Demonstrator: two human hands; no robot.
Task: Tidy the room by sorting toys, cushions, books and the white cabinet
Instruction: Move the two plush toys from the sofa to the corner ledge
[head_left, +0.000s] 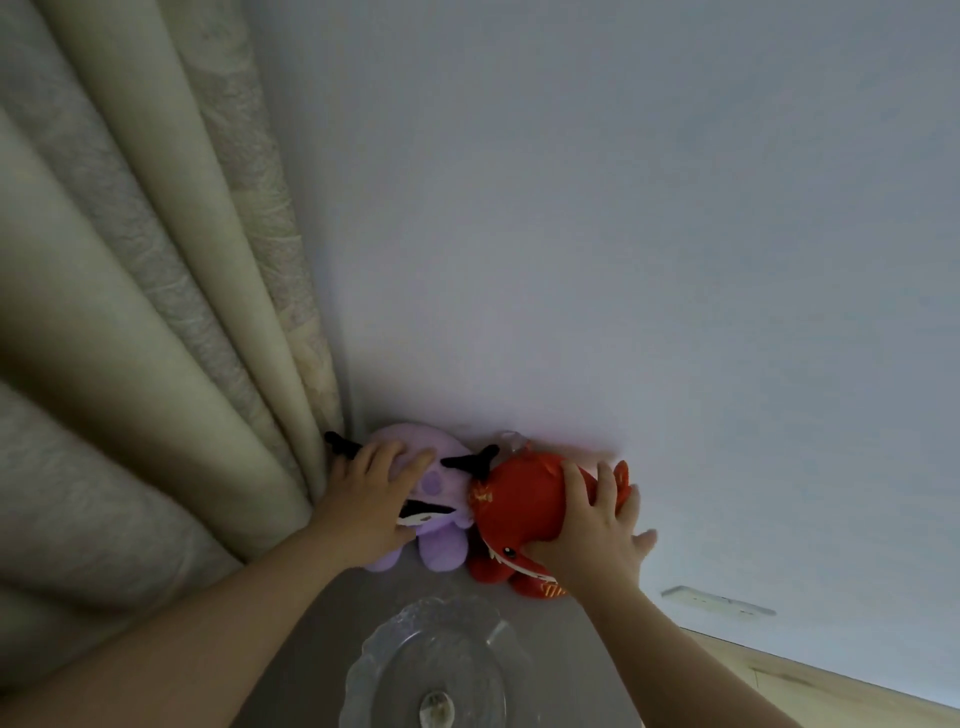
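Both toys sit on the grey table beyond the glass dish, backed against the wall. The purple plush toy is beyond the dish and slightly to its left, and the red plush toy is beyond it to the right. The two touch side by side.

Our right hand has its grip wrapped on the red toy, with the fingers curled over its back and the thumb under it near the toothy mouth. The toy's long axis runs from the face, the end nearer the dish, up and away toward the tail at the wall. We judge that a lift must come back toward us and stay above the dish rim.

Our left hand lies on the purple toy's head, the fingers spread and fairly straight, pressing and not pinching. We judge it needs to close before that toy can follow.

The dish holds one small object at its centre, too blurred to name.

A curtain hangs left of the dish.
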